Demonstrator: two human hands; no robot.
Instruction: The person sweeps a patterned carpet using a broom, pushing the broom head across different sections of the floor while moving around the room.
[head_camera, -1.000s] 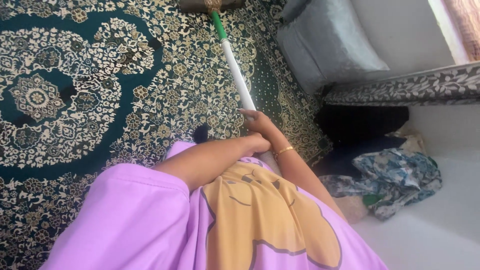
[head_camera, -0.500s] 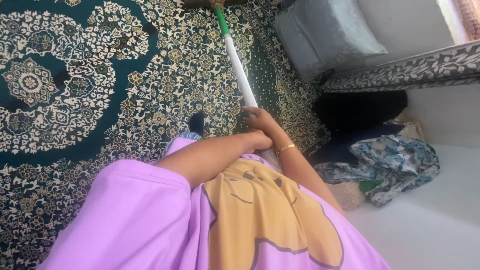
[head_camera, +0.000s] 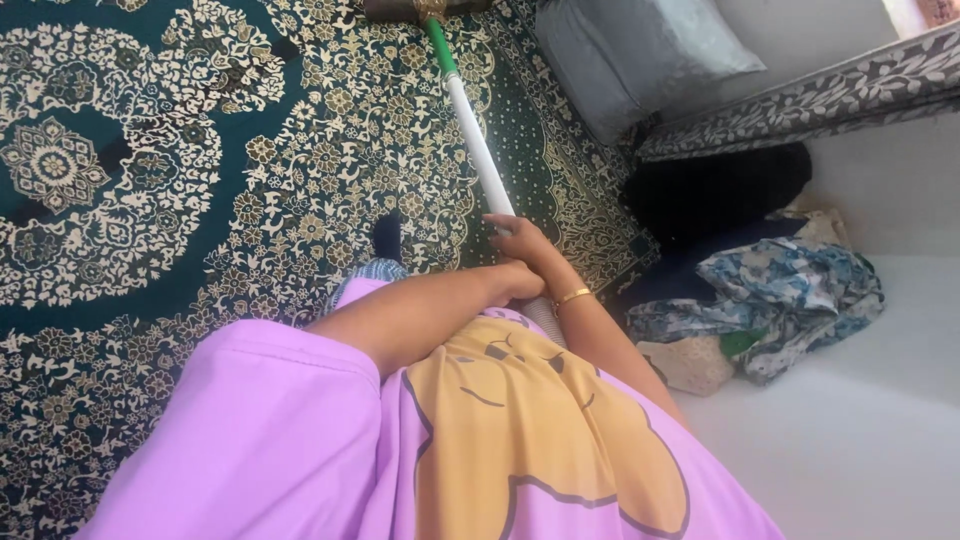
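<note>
I hold a long broom by its white handle (head_camera: 478, 152), which has a green section near the brush head (head_camera: 420, 10) at the top edge. My right hand (head_camera: 520, 240), with a gold bangle on the wrist, grips the handle higher up. My left hand (head_camera: 518, 282) is closed around the handle just below it, close to my lilac shirt. The brush head rests on the dark green patterned carpet (head_camera: 150, 170).
A grey cushion (head_camera: 630, 55) leans at the top right beside a patterned mattress edge (head_camera: 800, 100). A heap of blue-patterned and dark cloth (head_camera: 780, 290) lies on the white floor (head_camera: 860, 420) at the right. My socked foot (head_camera: 385, 240) stands on the carpet.
The view has shifted slightly, so the cushion and cloth heap sit a little higher. The broom and both hands keep nearly the same position, and the foot has moved slightly forward.
</note>
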